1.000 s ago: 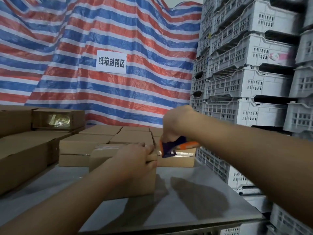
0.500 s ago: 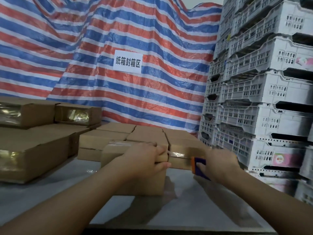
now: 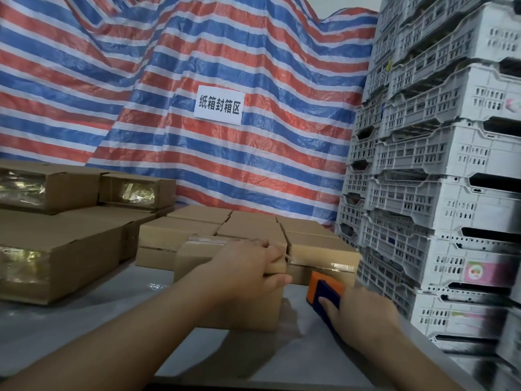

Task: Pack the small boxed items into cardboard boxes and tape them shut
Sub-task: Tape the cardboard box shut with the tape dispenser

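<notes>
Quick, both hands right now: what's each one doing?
Left hand: grips the top edge of the cardboard box, thumb on its near side.
Right hand: holds the orange-and-blue tape dispenser on the table.

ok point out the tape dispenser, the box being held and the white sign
tape dispenser [image 3: 327,289]: head view, on its orange and blue body.
box [image 3: 197,258]: head view, on its front face left of the left hand.
white sign [image 3: 219,108]: head view, on its printed middle.
</notes>
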